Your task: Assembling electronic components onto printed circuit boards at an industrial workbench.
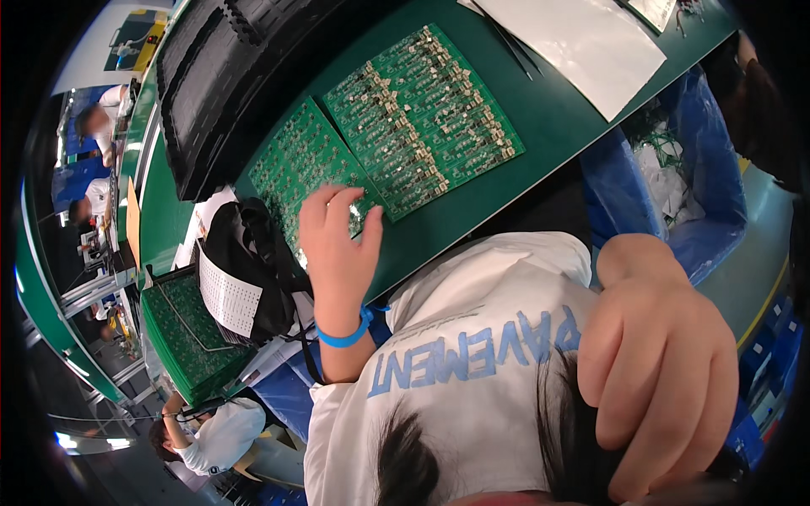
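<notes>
My left hand [339, 240], with a blue band at the wrist, is over the near corner of a green circuit board panel [299, 152]. Its fingers are bent but apart, and nothing shows in them; I cannot tell whether the tips touch the panel. A second green panel [422, 118], thick with rows of small parts, lies against the first on its right. Raised close to the camera at the right, my right hand [662, 363] has its fingers curled together. Whatever it may hold is hidden.
Behind the panels stands a black tray [228, 93]. White paper [582, 51] and tweezers [515, 51] lie at the far right. A blue-lined bin [717, 194] stands beside the table. A black bag [245, 261] and stacked green boards [181, 337] are at left; other people sit beyond.
</notes>
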{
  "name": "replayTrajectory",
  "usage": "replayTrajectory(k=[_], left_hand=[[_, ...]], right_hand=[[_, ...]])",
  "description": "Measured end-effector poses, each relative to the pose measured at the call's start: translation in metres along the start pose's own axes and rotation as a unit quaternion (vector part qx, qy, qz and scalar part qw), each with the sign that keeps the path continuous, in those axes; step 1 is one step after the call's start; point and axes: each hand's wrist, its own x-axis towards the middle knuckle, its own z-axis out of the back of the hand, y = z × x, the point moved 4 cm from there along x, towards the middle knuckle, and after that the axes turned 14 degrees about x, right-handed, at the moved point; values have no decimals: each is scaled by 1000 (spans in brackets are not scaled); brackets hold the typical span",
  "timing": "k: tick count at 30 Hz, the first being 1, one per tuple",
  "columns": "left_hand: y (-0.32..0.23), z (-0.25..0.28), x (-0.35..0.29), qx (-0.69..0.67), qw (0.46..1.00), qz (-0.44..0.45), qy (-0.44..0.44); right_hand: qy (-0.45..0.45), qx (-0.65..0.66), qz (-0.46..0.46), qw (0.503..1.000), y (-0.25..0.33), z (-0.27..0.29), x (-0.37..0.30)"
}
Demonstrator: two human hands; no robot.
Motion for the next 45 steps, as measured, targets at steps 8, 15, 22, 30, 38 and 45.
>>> replayTrajectory(k=[8, 15, 22, 30, 38, 45], left_hand=[[-15, -12, -2, 63, 993, -38, 88], [-9, -19, -7, 71, 994, -53, 64], [-21, -26, -10, 68, 992, -108, 6], [-27, -18, -8, 39, 991, -124, -13], [-35, -13, -10, -3, 990, -139, -25], [-22, -11, 8, -82, 986, -135, 53]], right_hand=[[28, -49, -138, 989, 13, 0, -37], [-200, -757, -396, 479, -23, 75, -124], [-283, -655, -414, 566, -18, 76, -128], [-608, -338, -318, 645, -10, 86, -149], [-711, -106, -281, 636, -14, 81, -154], [-683, -116, -295, 658, -17, 84, -158]])
